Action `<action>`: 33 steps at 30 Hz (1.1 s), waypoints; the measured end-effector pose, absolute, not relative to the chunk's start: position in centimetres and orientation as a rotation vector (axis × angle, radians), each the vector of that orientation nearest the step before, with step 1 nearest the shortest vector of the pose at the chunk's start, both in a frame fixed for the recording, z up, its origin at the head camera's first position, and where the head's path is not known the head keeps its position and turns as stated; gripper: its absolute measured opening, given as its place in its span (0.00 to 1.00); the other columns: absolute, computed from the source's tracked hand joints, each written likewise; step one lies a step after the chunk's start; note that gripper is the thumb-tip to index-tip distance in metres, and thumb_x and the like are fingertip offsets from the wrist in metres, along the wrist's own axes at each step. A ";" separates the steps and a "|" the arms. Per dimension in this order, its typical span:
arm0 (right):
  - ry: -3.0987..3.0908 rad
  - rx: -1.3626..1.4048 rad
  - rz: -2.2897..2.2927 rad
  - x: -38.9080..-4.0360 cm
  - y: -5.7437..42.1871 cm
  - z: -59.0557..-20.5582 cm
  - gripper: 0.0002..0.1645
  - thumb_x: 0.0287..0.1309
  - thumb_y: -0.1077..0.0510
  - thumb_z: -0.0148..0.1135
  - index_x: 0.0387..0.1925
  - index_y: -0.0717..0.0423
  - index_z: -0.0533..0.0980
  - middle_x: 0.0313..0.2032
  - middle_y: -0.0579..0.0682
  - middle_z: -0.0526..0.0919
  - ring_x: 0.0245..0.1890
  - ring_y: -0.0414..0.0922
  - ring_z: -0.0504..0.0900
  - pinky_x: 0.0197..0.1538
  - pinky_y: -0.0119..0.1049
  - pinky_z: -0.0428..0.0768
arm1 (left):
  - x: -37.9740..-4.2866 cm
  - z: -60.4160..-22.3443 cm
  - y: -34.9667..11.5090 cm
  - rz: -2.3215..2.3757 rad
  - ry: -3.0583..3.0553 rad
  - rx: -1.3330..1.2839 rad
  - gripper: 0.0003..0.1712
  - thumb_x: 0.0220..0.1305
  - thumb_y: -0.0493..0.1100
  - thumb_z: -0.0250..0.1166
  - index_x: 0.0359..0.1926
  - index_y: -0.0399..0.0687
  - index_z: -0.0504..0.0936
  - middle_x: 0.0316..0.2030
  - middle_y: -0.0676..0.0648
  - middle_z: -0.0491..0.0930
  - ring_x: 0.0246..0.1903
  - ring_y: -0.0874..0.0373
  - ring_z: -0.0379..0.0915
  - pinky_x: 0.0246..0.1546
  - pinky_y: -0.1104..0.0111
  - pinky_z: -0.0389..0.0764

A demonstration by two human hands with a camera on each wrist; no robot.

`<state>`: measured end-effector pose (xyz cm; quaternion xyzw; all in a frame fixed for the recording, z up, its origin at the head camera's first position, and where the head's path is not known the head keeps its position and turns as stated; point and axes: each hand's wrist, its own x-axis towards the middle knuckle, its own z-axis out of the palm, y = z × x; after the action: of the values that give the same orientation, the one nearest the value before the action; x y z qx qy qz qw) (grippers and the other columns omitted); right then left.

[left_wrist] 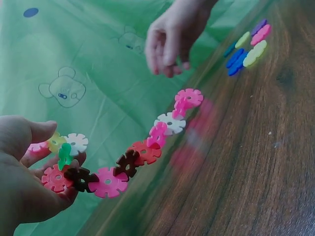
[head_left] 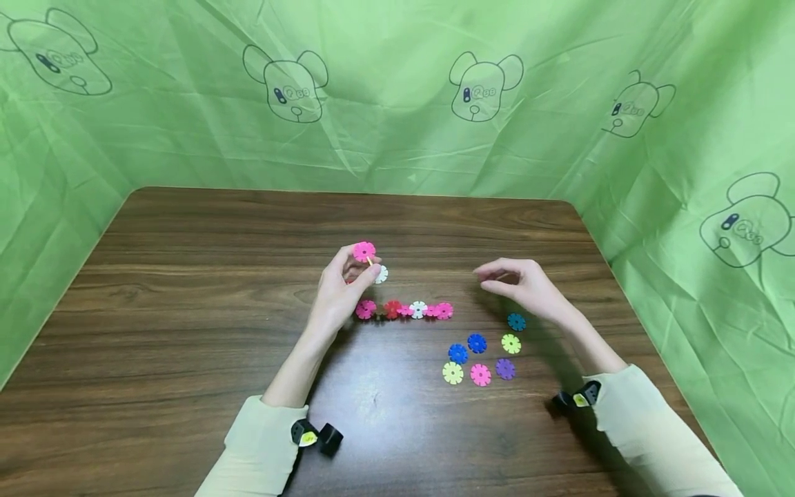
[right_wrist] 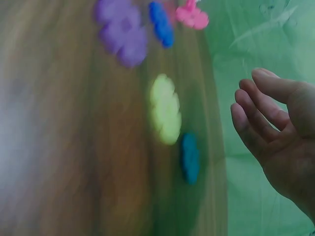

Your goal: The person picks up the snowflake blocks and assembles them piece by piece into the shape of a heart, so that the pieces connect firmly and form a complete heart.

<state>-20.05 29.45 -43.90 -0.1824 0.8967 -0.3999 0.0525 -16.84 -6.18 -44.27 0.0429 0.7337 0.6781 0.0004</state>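
My left hand (head_left: 335, 293) holds one end of a chain of interlocking plastic flower discs (left_wrist: 109, 182), with pink, yellow, white, green and red discs between thumb and fingers. From there the chain runs rightward through brown, pink, red and white discs to a pink end disc (left_wrist: 189, 97). My right hand (head_left: 522, 284) hovers to the right of that end, fingers loosely bent and apart from the thumb. In the right wrist view nothing lies in that right hand (right_wrist: 275, 118). Below it on the table is a teal disc (head_left: 516, 322).
Loose discs lie on the brown wooden table (head_left: 186, 331), front right: two blue, a yellow-green disc (head_left: 511, 344) and another like it, a pink disc (head_left: 480, 375) and a purple disc (head_left: 506, 368). A green curtain (head_left: 397, 152) surrounds the table's back and sides.
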 end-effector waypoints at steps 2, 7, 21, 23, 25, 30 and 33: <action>2.728 -0.562 -1.195 -19.7 30.6 -44.4 0.16 0.63 0.57 0.72 0.52 0.52 0.86 0.48 0.51 0.90 0.45 0.33 0.85 0.48 0.29 0.83 | -16.9 -44.3 -6.2 2.130 2.301 0.128 0.22 0.70 0.40 0.67 0.63 0.47 0.76 0.55 0.40 0.84 0.47 0.59 0.81 0.56 0.65 0.77; 2.678 -0.572 -1.192 -18.9 32.9 -45.3 0.18 0.60 0.58 0.74 0.52 0.53 0.85 0.47 0.55 0.90 0.44 0.42 0.87 0.47 0.28 0.83 | -16.9 -44.1 -6.2 2.138 2.280 0.115 0.22 0.70 0.39 0.67 0.62 0.47 0.76 0.55 0.43 0.84 0.45 0.63 0.81 0.50 0.73 0.77; 2.669 -0.717 -0.981 -18.3 36.5 -46.3 0.25 0.46 0.57 0.83 0.49 0.49 0.87 0.44 0.48 0.85 0.39 0.44 0.79 0.39 0.32 0.78 | -16.7 -43.8 -6.3 2.138 2.252 0.105 0.22 0.70 0.39 0.66 0.63 0.48 0.76 0.56 0.42 0.83 0.46 0.60 0.81 0.48 0.74 0.78; 2.676 -0.712 -0.960 -18.2 36.7 -46.4 0.23 0.44 0.58 0.83 0.47 0.48 0.88 0.43 0.48 0.84 0.39 0.43 0.78 0.39 0.31 0.77 | -16.7 -43.8 -6.3 2.139 2.252 0.107 0.22 0.70 0.39 0.66 0.63 0.47 0.75 0.56 0.42 0.83 0.45 0.61 0.81 0.47 0.74 0.78; 2.675 -0.699 -0.952 -18.1 36.7 -46.4 0.21 0.44 0.58 0.83 0.44 0.48 0.88 0.43 0.47 0.84 0.39 0.43 0.77 0.40 0.30 0.77 | -16.7 -43.9 -6.3 2.145 2.249 0.110 0.23 0.70 0.38 0.66 0.64 0.46 0.75 0.56 0.42 0.83 0.44 0.61 0.80 0.47 0.72 0.79; 2.653 -0.643 -0.987 -18.3 36.5 -46.4 0.17 0.43 0.57 0.84 0.37 0.46 0.87 0.41 0.48 0.83 0.38 0.43 0.78 0.41 0.31 0.77 | -16.7 -43.9 -6.3 2.168 2.233 0.114 0.24 0.69 0.37 0.66 0.64 0.48 0.74 0.55 0.42 0.83 0.43 0.61 0.80 0.48 0.63 0.83; 2.654 -0.609 -1.004 -18.4 36.3 -46.4 0.16 0.43 0.58 0.84 0.35 0.47 0.85 0.35 0.48 0.84 0.34 0.41 0.79 0.39 0.30 0.77 | -16.7 -43.8 -6.4 2.174 2.232 0.125 0.24 0.69 0.37 0.66 0.64 0.49 0.74 0.55 0.43 0.83 0.42 0.62 0.80 0.48 0.63 0.83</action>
<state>-18.38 36.26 -46.36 -0.2084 0.9080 -0.3434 0.1194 -16.75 -6.37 -43.84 0.0401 0.7156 0.6973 0.0117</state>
